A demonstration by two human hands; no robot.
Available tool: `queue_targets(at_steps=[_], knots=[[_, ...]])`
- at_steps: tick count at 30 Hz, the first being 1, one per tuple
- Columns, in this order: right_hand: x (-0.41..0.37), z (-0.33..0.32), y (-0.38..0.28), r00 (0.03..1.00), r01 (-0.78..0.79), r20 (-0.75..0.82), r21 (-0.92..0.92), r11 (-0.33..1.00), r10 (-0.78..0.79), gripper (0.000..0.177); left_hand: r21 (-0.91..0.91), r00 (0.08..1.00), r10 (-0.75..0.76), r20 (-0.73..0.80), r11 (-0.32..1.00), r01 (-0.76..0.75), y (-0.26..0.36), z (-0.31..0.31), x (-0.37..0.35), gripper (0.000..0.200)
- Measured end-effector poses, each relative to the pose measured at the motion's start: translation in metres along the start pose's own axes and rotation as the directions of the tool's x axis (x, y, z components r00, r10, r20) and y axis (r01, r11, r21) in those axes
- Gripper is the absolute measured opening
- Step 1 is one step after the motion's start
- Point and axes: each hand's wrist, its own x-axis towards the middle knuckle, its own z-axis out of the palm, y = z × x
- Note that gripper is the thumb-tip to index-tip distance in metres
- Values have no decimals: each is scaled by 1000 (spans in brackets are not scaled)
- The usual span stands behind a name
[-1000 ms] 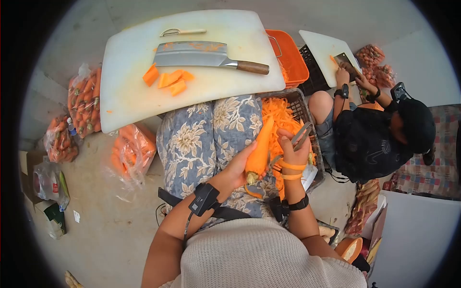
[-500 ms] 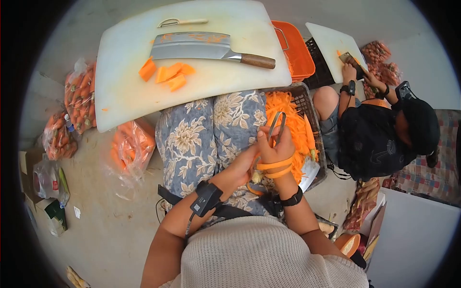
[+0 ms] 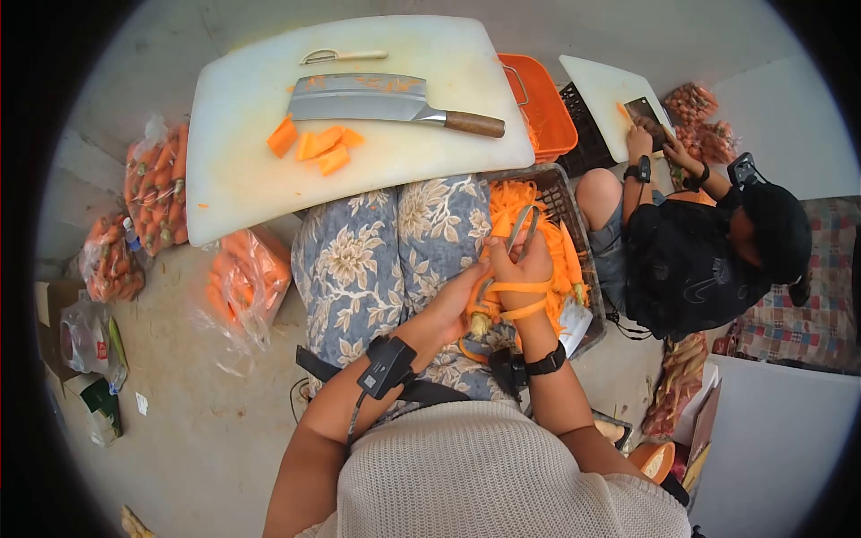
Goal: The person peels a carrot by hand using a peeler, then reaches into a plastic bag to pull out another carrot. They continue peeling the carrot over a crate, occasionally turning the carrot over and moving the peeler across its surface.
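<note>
My left hand (image 3: 459, 303) is wrapped round a carrot (image 3: 482, 325), whose stem end shows below the fingers while the rest is mostly hidden. Close beside it, my right hand (image 3: 527, 266) grips a peeler (image 3: 523, 226) with its metal loop pointing up. Long orange peel strips (image 3: 527, 310) hang across my right wrist. Both hands are over my lap, next to a dark crate (image 3: 585, 240) heaped with carrot peelings (image 3: 563, 255). A broad blade (image 3: 575, 325) lies at the crate's near end.
Ahead, a white cutting board (image 3: 242, 117) bears a cleaver (image 3: 359, 99), a second peeler (image 3: 345, 56) and carrot chunks (image 3: 323, 143). Bagged carrots (image 3: 242, 278) stand to the left. An orange bin (image 3: 549, 112) is behind the crate. At right, a co-worker (image 3: 700, 260) cuts on another board (image 3: 601, 99).
My view has shifted slightly, so the board sits lower. My hands have moved a little, showing more of the carrot's stem end. The co-worker's hands and blade have shifted.
</note>
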Motion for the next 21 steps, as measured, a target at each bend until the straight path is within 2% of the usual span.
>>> queue_targets(at_steps=[3,5,6,8,9,11,12,16,18,19,21], knots=[[16,-8,35,992,102,-86,90,991,-95,25,-3,999,41,-13,999,-41,-7,-7,4,41],[44,-38,52,970,-8,-242,49,999,20,19,106,994,-81,-78,990,89,-6,-12,-3,47],[52,-51,50,971,3,-239,51,999,9,19,77,994,-65,-83,994,72,-5,-10,-4,52],[53,-70,48,944,-102,-249,410,906,219,23,20,995,-67,-75,997,69,-2,-11,-1,52],[48,-70,45,942,-102,-253,408,907,220,23,-32,995,-76,-65,997,74,-3,-12,1,53],[33,-61,33,967,-143,-136,408,902,215,27,-16,996,-73,-47,997,72,-7,-11,3,53],[18,-46,12,955,-147,-171,437,888,242,24,-4,997,-62,-38,998,62,-7,-11,3,53],[-11,-15,14,985,-127,-62,390,912,163,26,8,998,-61,-32,998,62,-4,-12,-5,51],[-20,-6,6,999,-21,-25,283,959,30,26,-45,998,-58,-20,997,57,-4,-15,-2,45],[-21,-1,5,999,-24,-24,283,959,32,26,-46,998,-59,-22,997,58,-5,-14,-1,45],[-21,5,3,985,165,-54,59,985,-162,27,-95,999,-3,-55,996,-2,-7,-10,2,42]])
